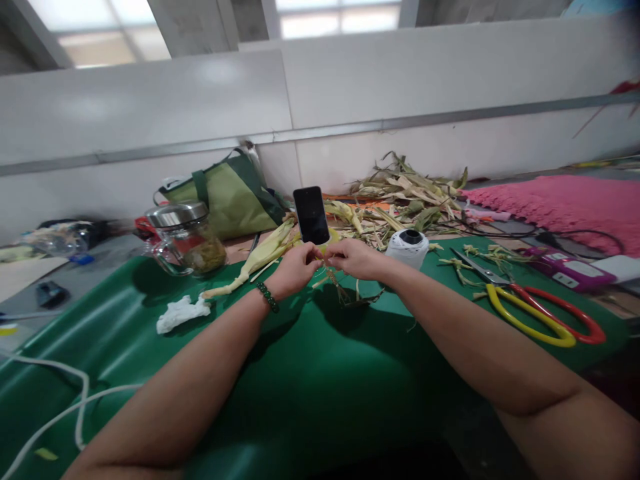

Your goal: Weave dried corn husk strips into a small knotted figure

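Note:
My left hand (300, 268), with a green bead bracelet at the wrist, and my right hand (356, 259) meet over the middle of the green mat (320, 380). Fingertips of both are pinched together on a thin piece of corn husk (339, 288). Its narrow, twisted-looking ends dangle below the fingers; the part between the fingertips is mostly hidden. Just behind the hands a black phone (312, 215) stands upright. A white thread cone (408, 248) is beside my right wrist. Left of my left hand lies a long pale corn husk (263, 257).
Large scissors (530, 303) with red and yellow handles lie at right, near small knotted husk pieces (463, 270). Dried husks (405, 190) are heaped behind. At left are a glass jug (193, 243), a green bag (230, 197), crumpled white tissue (183, 313) and a white cable (83, 400).

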### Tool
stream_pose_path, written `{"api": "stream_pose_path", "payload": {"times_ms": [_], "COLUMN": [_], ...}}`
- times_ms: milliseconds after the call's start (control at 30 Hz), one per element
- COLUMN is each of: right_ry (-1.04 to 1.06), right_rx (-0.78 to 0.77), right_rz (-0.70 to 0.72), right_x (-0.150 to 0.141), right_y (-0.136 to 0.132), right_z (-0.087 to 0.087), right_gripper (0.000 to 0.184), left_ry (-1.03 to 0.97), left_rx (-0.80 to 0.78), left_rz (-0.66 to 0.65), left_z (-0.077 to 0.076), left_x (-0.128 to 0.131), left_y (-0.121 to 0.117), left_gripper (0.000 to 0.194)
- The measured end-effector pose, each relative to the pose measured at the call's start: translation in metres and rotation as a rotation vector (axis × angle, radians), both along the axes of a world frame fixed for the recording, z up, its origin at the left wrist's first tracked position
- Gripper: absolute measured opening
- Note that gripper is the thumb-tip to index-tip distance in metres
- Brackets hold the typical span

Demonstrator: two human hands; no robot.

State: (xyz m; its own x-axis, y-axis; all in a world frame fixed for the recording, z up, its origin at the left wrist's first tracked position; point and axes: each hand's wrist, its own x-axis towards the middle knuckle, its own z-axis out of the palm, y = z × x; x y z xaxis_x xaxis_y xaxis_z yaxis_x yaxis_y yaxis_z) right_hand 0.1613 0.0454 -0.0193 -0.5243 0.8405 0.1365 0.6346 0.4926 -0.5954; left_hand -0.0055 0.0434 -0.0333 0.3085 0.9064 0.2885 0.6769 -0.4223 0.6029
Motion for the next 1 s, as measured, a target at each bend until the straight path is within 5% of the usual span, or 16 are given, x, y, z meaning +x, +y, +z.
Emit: {"api": "stream_pose_path", "payload": {"times_ms": [500, 800, 1000], "right_ry": [0.011, -0.092, -0.198], "right_rx": [-0.026, -0.012, 0.131], "right_rz": [-0.043, 0.023, -0.171], "right_x": [0.001, 0.010, 0.020], "right_y": [0.001, 0.007, 0.020], "right_z": [0.000, 0.002, -0.001], "right_gripper": [0.019, 0.016, 0.016], "left_ry": [0.303, 0.266, 0.366], "left_rx": [0.127, 0.014, 0.026], "left_rz": [0.123, -0.121, -0.422], "left_z": [0.007, 0.012, 0.021], "left_x": [0.006, -0.002, -0.005], "left_y": [-0.017, -0.015, -0.019], "left_gripper": [0.014, 0.011, 0.016]}}
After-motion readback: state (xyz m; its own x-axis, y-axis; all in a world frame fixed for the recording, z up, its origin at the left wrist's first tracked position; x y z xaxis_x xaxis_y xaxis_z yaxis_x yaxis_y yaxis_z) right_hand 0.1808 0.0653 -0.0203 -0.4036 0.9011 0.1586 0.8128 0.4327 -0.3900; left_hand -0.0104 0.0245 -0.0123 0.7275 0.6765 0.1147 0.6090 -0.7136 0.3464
